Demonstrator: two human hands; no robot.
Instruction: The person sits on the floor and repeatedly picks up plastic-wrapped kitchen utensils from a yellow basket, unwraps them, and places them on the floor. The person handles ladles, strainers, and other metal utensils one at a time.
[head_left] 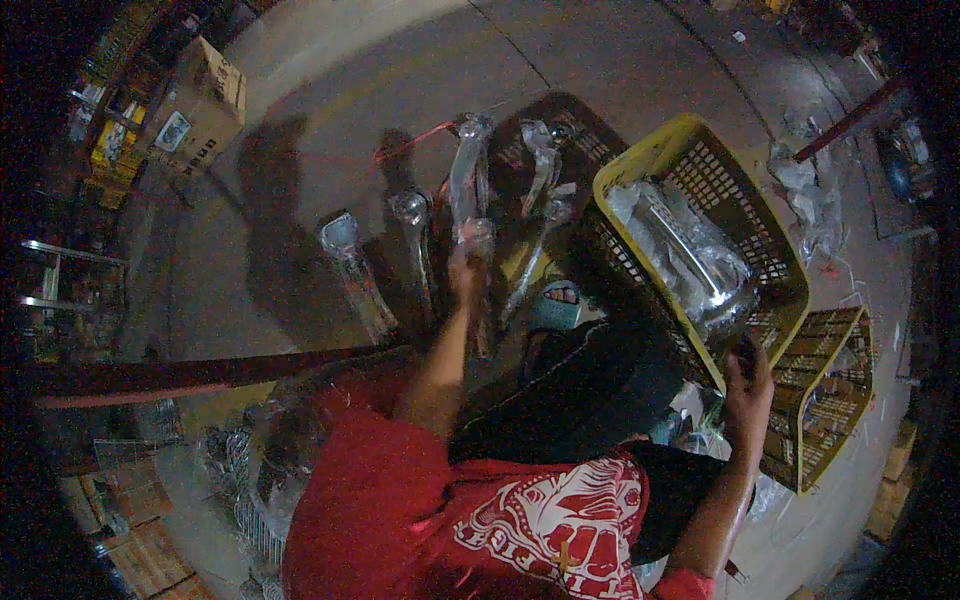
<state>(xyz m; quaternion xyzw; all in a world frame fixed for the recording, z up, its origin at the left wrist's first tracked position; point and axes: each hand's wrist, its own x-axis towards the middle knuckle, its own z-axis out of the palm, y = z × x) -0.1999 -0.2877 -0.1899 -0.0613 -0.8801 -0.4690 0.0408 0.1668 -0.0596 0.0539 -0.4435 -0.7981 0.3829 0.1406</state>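
Observation:
Several long metal utensils in clear plastic sleeves lie on the floor, most with rounded shiny heads like ladles. My left hand [466, 272] is closed at the shiny head of one wrapped utensil [480, 232]. Left of it lie another round-headed wrapped utensil [411, 210] and a wrapped one with a broader, flatter head [341, 232]. A yellow plastic basket [700, 128] stands tilted at the right, with a plastic-wrapped ladle [722, 296] and loose plastic inside. My right hand [748, 385] is at the basket's near rim; its fingers are in shadow, so their grip is unclear.
A dark crate [590, 125] is behind the wrapped utensils. A small light-blue basket [557, 306] stands by my leg. At the right, a second yellow basket [800, 450] lies near clear plastic [800, 180]. A cardboard box [205, 110] sits far left, and a dark red bar [220, 372] crosses the left side.

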